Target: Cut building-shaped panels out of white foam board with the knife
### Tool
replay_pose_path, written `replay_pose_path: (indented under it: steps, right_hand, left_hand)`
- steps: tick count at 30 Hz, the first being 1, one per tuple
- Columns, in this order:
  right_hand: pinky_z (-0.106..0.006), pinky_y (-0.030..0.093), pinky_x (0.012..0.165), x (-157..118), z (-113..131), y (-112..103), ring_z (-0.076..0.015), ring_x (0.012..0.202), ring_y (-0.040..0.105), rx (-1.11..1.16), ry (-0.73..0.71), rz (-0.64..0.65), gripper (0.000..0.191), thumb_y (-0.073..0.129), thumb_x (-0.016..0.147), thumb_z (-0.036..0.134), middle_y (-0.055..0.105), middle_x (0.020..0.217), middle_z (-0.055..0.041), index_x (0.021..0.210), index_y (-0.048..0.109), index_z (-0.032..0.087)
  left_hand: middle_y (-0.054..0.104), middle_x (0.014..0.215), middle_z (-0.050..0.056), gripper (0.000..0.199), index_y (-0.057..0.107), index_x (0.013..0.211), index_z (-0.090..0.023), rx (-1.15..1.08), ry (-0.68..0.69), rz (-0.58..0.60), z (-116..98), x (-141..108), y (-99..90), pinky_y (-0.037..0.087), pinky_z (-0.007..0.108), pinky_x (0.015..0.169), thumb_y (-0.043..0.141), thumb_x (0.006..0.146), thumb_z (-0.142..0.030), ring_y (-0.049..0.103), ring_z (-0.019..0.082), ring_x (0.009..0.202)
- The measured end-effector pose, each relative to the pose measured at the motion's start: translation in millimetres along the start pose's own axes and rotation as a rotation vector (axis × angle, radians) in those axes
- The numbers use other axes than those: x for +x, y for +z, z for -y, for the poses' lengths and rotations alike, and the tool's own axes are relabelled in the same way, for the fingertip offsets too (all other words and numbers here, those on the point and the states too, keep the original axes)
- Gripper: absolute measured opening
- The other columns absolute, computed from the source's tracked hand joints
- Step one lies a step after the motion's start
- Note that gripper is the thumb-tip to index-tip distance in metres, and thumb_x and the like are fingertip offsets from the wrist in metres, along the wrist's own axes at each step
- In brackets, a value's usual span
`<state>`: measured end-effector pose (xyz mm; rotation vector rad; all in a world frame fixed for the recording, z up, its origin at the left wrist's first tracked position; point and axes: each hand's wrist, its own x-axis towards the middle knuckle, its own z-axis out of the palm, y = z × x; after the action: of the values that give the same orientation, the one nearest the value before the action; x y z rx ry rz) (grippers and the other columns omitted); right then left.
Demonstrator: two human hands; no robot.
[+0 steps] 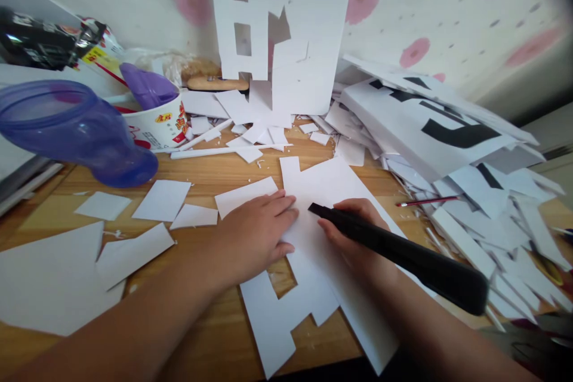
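My left hand (253,236) lies flat with its fingers stretched out, pressing on the left edge of a white board (320,250). The board has notches and square cut-outs and lies on the wooden table. In my right hand (364,242) is a black utility knife (403,256), its tip pointing left above the board, close to my left fingers. I cannot make out a blade edge touching the surface. A smaller white strip (246,196) lies just beyond my left fingertips.
White offcuts (161,200) lie on the left of the table (201,268). A blue translucent pitcher (80,125) and a paper tub (159,122) stand back left. Against the wall leans a tall cut-out panel (313,12). Scraps heap at the right, with a red pencil (425,201).
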<state>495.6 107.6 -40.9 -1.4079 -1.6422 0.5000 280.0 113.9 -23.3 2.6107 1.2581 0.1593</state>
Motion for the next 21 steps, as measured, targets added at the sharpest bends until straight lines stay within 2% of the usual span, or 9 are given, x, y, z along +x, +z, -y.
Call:
replay_pose_path:
  steps: [4,9,21]
  right_hand:
    - [-0.031,0.052,0.057,-0.8,-0.8,-1.1,-0.0172,0.059,0.064,-0.082,-0.049,-0.011,0.027,0.078,0.074,0.038,0.069,0.075,0.0016,0.090,0.060,0.025]
    - [-0.027,0.052,0.053,-0.4,-5.4,-3.1,-0.0155,0.058,0.064,-0.045,-0.126,0.054,0.026,0.079,0.075,0.035,0.069,0.074,0.0032,0.092,0.061,0.027]
    - [-0.029,0.050,0.058,-4.3,-3.8,1.6,-0.0159,0.064,0.065,0.011,-0.140,0.016,0.023,0.078,0.077,0.032,0.069,0.077,0.0020,0.092,0.062,0.025]
  left_hand:
    - [0.046,0.150,0.012,0.055,0.056,0.136,-0.016,0.008,0.010,-0.013,0.3,-0.7,1.2,0.035,0.043,0.116,0.067,0.088,-0.040,0.039,0.029,0.141]
    - [0.046,0.151,0.011,0.056,0.055,0.137,-0.016,0.010,0.007,-0.019,0.3,-0.3,3.2,0.036,0.043,0.116,0.066,0.088,-0.040,0.039,0.029,0.141]
    - [0.048,0.149,0.012,0.055,0.056,0.136,-0.016,-0.005,0.014,-0.064,1.0,-1.9,6.9,0.036,0.043,0.115,0.067,0.088,-0.041,0.041,0.030,0.140]
